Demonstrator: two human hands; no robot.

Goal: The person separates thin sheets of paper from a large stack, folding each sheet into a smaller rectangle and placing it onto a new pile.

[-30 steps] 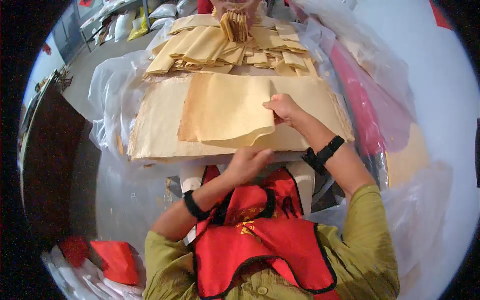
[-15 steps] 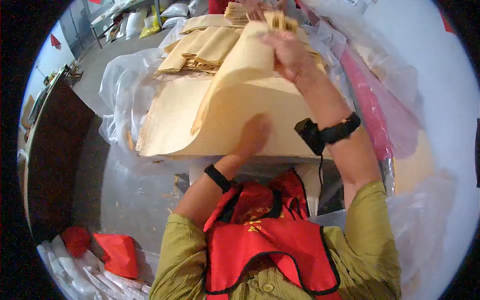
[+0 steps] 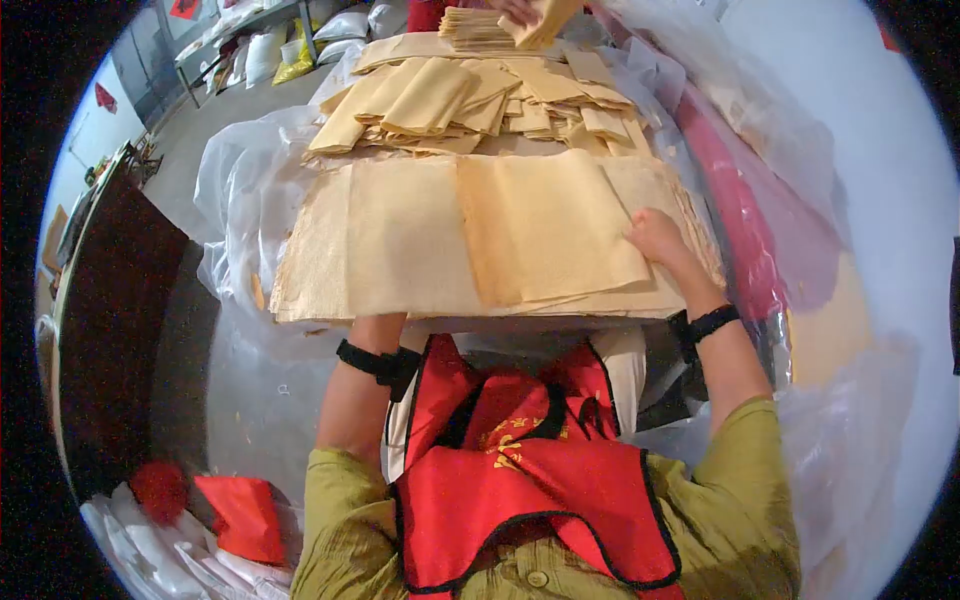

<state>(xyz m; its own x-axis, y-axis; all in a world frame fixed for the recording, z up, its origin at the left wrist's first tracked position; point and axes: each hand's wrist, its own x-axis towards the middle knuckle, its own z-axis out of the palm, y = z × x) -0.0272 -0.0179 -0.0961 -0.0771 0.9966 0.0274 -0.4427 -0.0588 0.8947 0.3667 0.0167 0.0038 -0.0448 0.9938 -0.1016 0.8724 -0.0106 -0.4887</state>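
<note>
A thin yellow-beige sheet [image 3: 560, 230] lies across a broad stack of similar sheets [image 3: 310, 245], with a darker band down its middle. My right hand [image 3: 660, 235] is closed on the sheet's right edge, fingers curled in. On the near left side, my left hand [image 3: 382, 328] goes in beneath the sheet, so only the part by the wrist shows and its fingers are hidden. Just beyond are several folded pieces [image 3: 430, 95] of the same material, heaped in overlapping rows.
At the far end, another person's hand [image 3: 520, 10] holds a folded piece beside a neat pile [image 3: 470, 30]. Clear plastic sheeting [image 3: 240, 180] hangs around the stack. A dark-sided bench [image 3: 115, 300] stands left, and pink plastic [image 3: 740, 220] runs along the right.
My right hand has come down from the far pieces to the sheet's right edge. My left hand has moved left and under the sheet, which now lies flatter. The other person's hand has lifted a piece.
</note>
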